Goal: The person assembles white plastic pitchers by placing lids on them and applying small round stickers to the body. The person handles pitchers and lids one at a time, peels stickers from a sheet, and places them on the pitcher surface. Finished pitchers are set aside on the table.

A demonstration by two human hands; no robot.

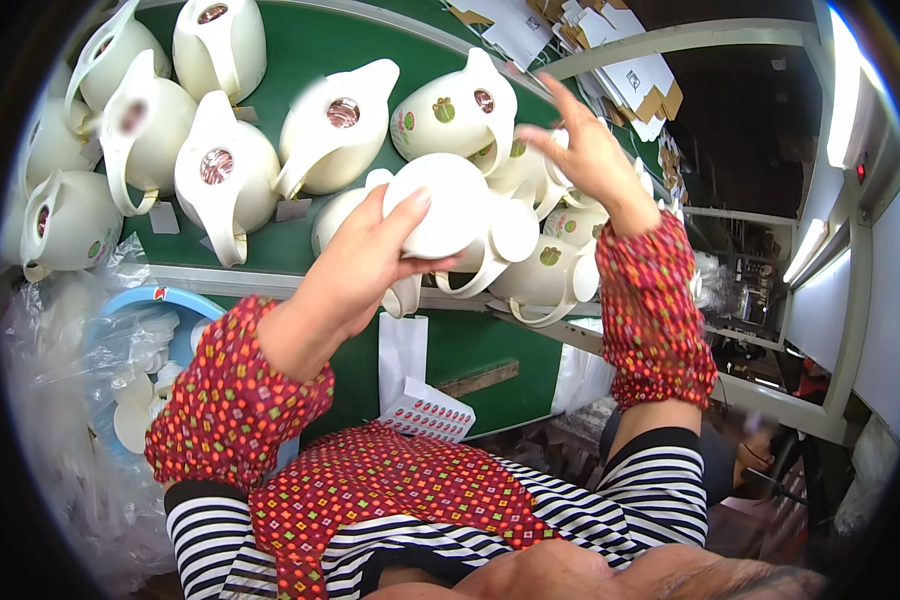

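White round piece held up, to the far right of the blue basin, we have before us a green surface stretching beyond that basin and to its right. Cream kettles crowd it beyond the basin and rightward. Our right hand, well right of the basin, has its grip spread wide among kettles; whether it touches one we cannot tell. Our left hand, closer to the basin, has its grip firmly around the piece.
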